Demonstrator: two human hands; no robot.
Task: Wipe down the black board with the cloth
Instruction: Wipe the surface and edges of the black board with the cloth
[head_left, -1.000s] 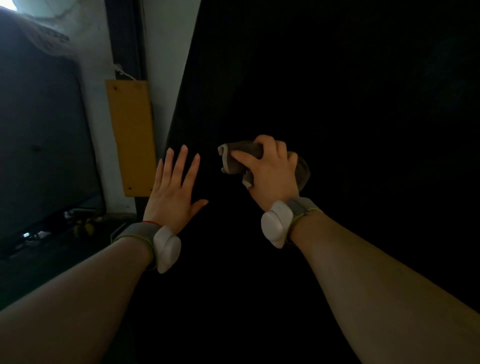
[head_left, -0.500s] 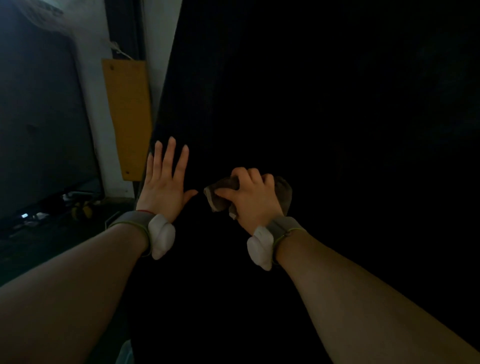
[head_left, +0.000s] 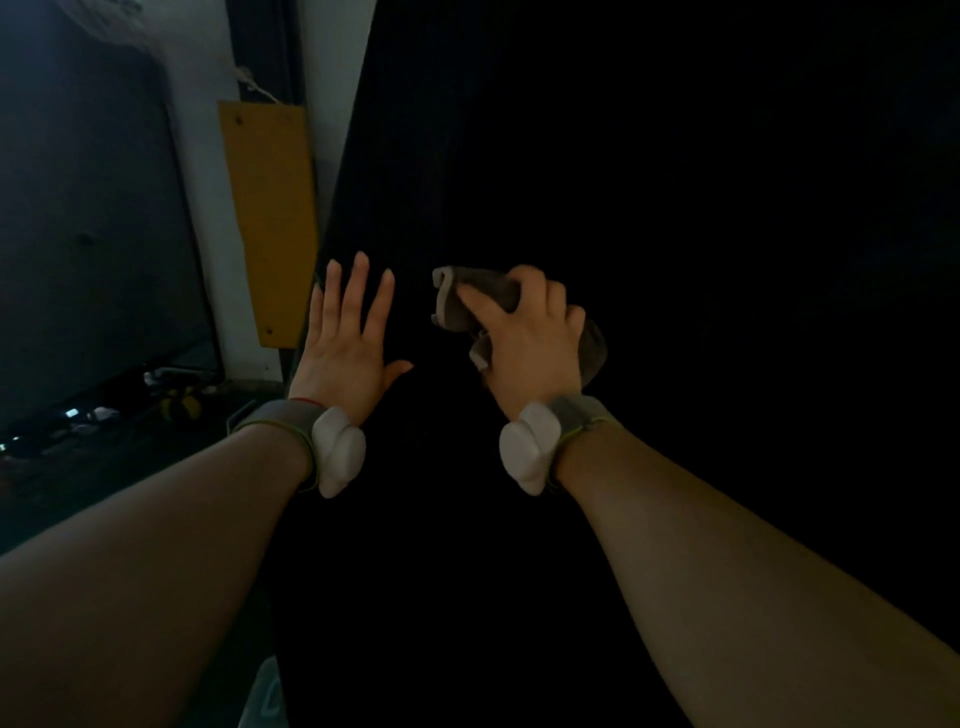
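Observation:
The black board (head_left: 675, 208) stands upright and fills the middle and right of the head view. My right hand (head_left: 530, 348) grips a bunched grey cloth (head_left: 457, 304) and holds it against the board's surface near its left part. My left hand (head_left: 345, 338) lies flat on the board close to its left edge, fingers straight and spread, pointing up. Both wrists carry grey bands with white sensor pods. Part of the cloth is hidden under my right hand.
A yellow-brown wooden plank (head_left: 270, 218) leans on the white wall just left of the board's edge. A large dark panel (head_left: 88, 234) stands further left. Small clutter, including a yellow object (head_left: 179, 408), lies on the dark floor below it.
My right hand with the cloth went down the board and has come back up. My left hand stays flat near the left edge, barely shifted.

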